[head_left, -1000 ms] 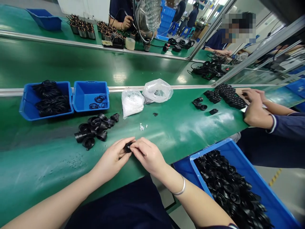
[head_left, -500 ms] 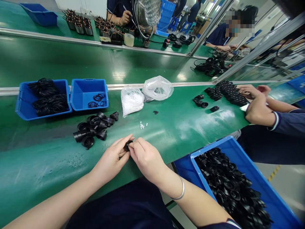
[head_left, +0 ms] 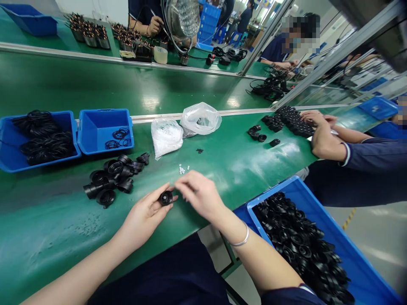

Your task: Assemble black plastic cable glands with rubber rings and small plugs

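A small round black fitting (head_left: 165, 198), smooth and apparently plastic, sits in the left hand (head_left: 144, 218) above the near edge of the bench; its open face is turned up, showing a ring-shaped rim and a pale spot at the centre. The left hand is closed on it, thumb and fingers gripping its sides. The right hand (head_left: 202, 195) hangs just beside, fingers loosely bent and thumb parted from them; its fingertips are blurred.

Just beyond the hands, tiny white pieces (head_left: 182, 170) lie in a loose cluster on the glossy green bench top (head_left: 229, 169), with a little patch of flat black bits (head_left: 199, 151) farther out. To the left is a heap of short, hollow black tubes (head_left: 106, 180), some with stepped collars. Behind these stand a crinkled clear bag (head_left: 167, 137) packed with white grains and a filmy open-mouthed bag (head_left: 202, 118). Two blue plastic bins (head_left: 104, 111) hold thin black loops, thickly coiled in the left one and sparse in the other. To the right, a deep blue crate (head_left: 259, 216) brims with ribbed black rings, and a co-worker's forearms (head_left: 321, 135) rest beside densely packed black cylinders (head_left: 292, 120).
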The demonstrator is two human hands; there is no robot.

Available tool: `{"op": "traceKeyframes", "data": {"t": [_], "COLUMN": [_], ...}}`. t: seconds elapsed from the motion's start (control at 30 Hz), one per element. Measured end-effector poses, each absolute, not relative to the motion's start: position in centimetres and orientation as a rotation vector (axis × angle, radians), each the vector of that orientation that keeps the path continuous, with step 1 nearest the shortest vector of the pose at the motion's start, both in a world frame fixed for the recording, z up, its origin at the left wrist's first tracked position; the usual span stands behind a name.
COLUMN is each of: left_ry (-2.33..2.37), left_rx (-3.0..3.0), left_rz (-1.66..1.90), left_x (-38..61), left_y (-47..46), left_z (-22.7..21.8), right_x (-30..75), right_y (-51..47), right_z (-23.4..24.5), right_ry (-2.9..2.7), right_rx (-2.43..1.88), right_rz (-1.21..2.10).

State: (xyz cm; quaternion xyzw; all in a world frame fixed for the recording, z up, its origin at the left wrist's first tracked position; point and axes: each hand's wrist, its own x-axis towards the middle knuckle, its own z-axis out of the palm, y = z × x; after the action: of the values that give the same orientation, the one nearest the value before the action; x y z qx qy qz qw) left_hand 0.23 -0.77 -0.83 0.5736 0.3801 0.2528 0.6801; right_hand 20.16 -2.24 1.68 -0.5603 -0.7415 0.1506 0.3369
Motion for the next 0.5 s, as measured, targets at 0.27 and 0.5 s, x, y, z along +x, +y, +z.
{"op": "traceKeyframes", "data": {"t": [0.27, 0.5], "left_ry": [0.821, 0.817], "left_rx": [1.148, 1.123], "left_rz": [0.555, 0.528], "left_x": [0.6, 0.5], "left_y": [-0.6, -0.5], "left_z": [-0.7, -0.8], "right_x": [28.3, 27.7], "right_y": [3.7, 4.8], "right_z": [-1.2, -1.4], "right_ry": [-1.667, -1.707], "right_rx": [-1.99, -1.977], "right_rz": [0.069, 0.038]}}
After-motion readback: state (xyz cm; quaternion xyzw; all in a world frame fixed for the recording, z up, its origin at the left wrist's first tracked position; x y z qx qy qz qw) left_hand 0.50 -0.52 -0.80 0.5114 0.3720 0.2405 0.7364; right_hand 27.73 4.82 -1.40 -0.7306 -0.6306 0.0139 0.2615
